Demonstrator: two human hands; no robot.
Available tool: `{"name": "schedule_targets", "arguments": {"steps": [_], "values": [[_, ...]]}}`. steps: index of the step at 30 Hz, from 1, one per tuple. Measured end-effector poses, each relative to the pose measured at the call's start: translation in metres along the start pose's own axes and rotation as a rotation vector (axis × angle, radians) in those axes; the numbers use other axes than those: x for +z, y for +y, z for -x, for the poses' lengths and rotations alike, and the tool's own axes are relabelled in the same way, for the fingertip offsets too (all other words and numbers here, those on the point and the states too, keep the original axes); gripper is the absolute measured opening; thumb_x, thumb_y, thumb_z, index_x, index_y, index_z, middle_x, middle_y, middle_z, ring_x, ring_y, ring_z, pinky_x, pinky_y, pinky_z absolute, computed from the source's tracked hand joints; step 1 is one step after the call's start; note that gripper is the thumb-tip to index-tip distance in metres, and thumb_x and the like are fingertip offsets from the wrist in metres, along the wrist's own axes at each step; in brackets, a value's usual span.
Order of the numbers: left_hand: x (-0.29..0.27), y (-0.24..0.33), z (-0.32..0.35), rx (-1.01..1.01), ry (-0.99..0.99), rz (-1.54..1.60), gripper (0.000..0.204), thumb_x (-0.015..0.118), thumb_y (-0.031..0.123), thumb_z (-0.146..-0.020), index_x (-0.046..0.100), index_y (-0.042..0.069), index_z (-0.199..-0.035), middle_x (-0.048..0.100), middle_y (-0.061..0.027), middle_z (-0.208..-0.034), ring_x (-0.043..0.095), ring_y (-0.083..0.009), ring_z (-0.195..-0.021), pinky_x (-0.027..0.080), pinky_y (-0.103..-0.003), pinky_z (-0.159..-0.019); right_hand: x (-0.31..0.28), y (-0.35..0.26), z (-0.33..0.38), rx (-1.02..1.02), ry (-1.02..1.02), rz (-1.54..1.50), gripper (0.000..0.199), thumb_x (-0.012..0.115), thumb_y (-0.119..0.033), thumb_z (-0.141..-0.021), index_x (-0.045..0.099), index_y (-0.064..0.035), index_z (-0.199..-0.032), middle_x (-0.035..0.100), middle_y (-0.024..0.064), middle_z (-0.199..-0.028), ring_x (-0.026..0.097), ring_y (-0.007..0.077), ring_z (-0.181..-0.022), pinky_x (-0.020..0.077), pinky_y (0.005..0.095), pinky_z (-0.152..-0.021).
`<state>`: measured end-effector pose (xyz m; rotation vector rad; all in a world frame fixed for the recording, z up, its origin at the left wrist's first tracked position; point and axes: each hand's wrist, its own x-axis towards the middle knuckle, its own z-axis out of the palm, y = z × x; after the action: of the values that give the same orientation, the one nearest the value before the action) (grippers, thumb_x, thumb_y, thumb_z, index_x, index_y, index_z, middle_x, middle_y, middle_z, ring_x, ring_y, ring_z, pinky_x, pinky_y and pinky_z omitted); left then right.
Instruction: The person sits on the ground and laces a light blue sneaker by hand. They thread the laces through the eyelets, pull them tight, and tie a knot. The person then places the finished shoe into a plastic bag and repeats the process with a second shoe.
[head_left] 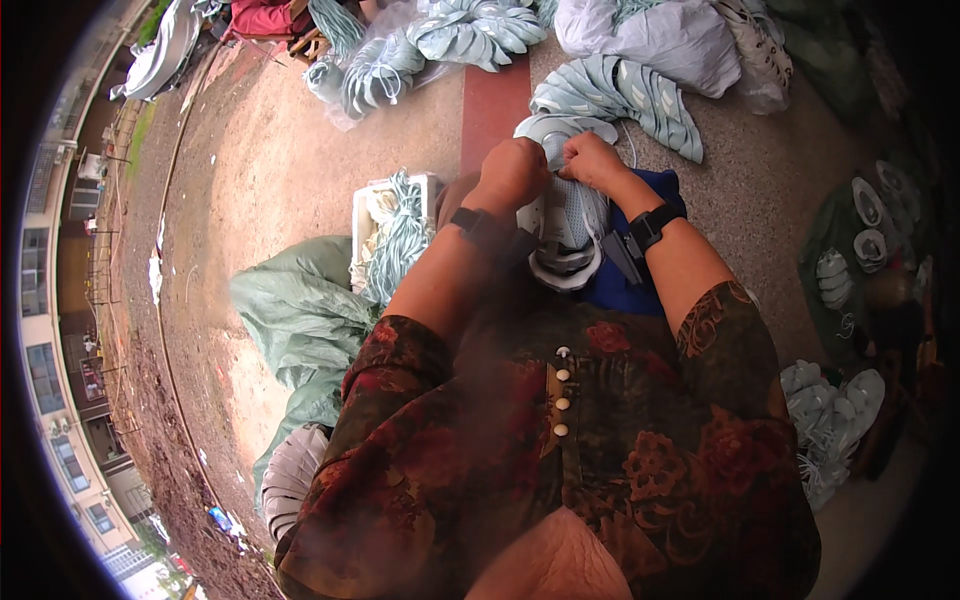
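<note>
A light blue and white shoe upper point(572, 222) lies on my lap, over dark blue cloth point(640, 200). At its far end my left hand point(512, 174) is closed, the fingertips pressed to the upper's edge. Close beside it, my right hand point(596, 162) pinches at the upper's middle; what sits between those fingertips is too small to make out. A thin pale lace point(631, 146) curves out just beyond the right hand. Past both hands, a row of overlapping pale blue shoe uppers point(625, 95) rests on the ground.
Left of my knees stands a white box point(362, 235) holding bundled light blue laces point(400, 235), beside a green woven sack point(310, 300). More stacked uppers point(478, 30) and a white plastic bag point(645, 45) lie ahead. Pale uppers point(835, 410) are piled at my right.
</note>
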<state>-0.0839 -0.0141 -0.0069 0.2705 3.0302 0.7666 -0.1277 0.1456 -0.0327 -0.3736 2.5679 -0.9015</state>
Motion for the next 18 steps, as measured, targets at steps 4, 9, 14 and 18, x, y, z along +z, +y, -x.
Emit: {"name": "schedule_targets", "arguments": {"steps": [4, 9, 14, 18], "values": [[0.000, -0.008, -0.007, 0.114, -0.066, -0.014, 0.012, 0.058, 0.013, -0.070, 0.066, 0.005, -0.069, 0.061, -0.0177, -0.068, 0.061, -0.0349, -0.064, 0.049, -0.042, -0.061, 0.002, 0.003, 0.000, -0.007, 0.020, -0.027, 0.020, 0.076, -0.018, -0.063, 0.060, -0.0060, -0.067, 0.063, 0.0142, -0.074, 0.061, 0.0311, -0.073, 0.0467, 0.0377, -0.066], [0.004, -0.008, -0.005, 0.074, -0.023, 0.016, 0.012, 0.059, 0.016, -0.071, 0.067, 0.007, -0.071, 0.062, -0.0175, -0.070, 0.061, -0.0347, -0.065, 0.049, -0.041, -0.062, 0.002, 0.008, 0.002, -0.070, 0.024, -0.096, 0.024, 0.076, -0.017, -0.063, 0.056, -0.0035, -0.064, 0.058, 0.0126, -0.065, 0.057, 0.0260, -0.063, 0.0444, 0.0361, -0.060], [0.012, -0.009, 0.010, -0.058, 0.062, 0.143, 0.009, 0.062, 0.015, -0.069, 0.067, 0.009, -0.073, 0.063, -0.0164, -0.074, 0.062, -0.0340, -0.072, 0.050, -0.041, -0.066, 0.005, 0.017, 0.007, -0.150, 0.069, -0.236, 0.027, 0.075, -0.013, -0.063, 0.050, -0.0024, -0.062, 0.053, 0.0113, -0.059, 0.050, 0.0218, -0.056, 0.0416, 0.0351, -0.055], [0.008, -0.010, 0.004, 0.057, 0.034, 0.195, 0.011, 0.065, 0.014, -0.071, 0.066, 0.003, -0.073, 0.063, -0.0170, -0.071, 0.062, -0.0320, -0.067, 0.050, -0.037, -0.064, 0.008, 0.015, 0.009, -0.129, 0.102, -0.248, 0.026, 0.074, -0.010, -0.063, 0.049, -0.0028, -0.061, 0.051, 0.0108, -0.057, 0.049, 0.0204, -0.055, 0.0411, 0.0343, -0.055]]}}
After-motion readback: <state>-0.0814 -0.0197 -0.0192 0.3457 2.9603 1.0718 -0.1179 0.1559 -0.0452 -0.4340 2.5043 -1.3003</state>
